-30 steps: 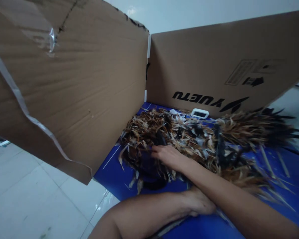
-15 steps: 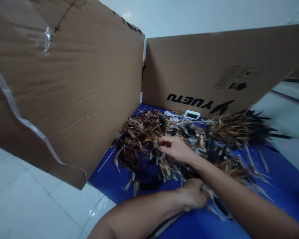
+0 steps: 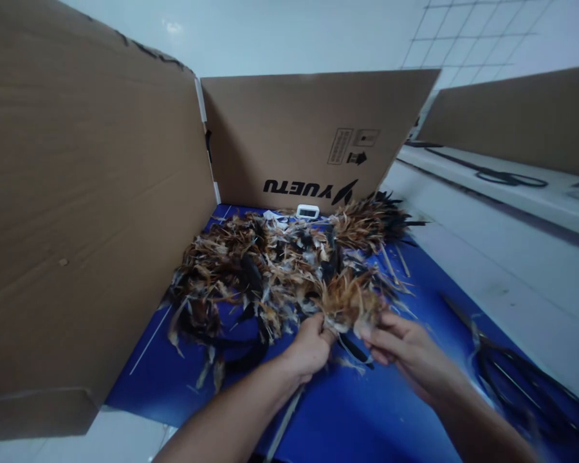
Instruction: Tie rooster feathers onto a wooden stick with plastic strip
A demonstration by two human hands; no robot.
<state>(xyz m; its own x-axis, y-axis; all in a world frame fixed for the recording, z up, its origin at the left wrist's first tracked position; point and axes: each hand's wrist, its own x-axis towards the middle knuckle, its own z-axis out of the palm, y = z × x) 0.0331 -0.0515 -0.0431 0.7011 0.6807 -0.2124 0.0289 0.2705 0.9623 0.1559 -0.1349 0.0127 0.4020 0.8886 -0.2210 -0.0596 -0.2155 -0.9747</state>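
Note:
My left hand is closed in a fist around a thin stick, which sticks out below it toward me. A tuft of brown feathers rises at the top of the stick, beside both hands. The thumb and fingers of my right hand are pinched together on feathers at the tuft's right base. A dark feather hangs between the hands. Behind them a wide heap of loose brown, black and pale feathers covers the blue board.
Cardboard panels stand on the left and at the back. A small white device with a dark screen sits by the back panel. Large scissors with black handles lie at the right. A bundle of dark-tipped feathers lies at the back right.
My right hand has moved from the feather heap back to the left hand, with feathers at its fingertips. The view has turned right, bringing the scissors into sight.

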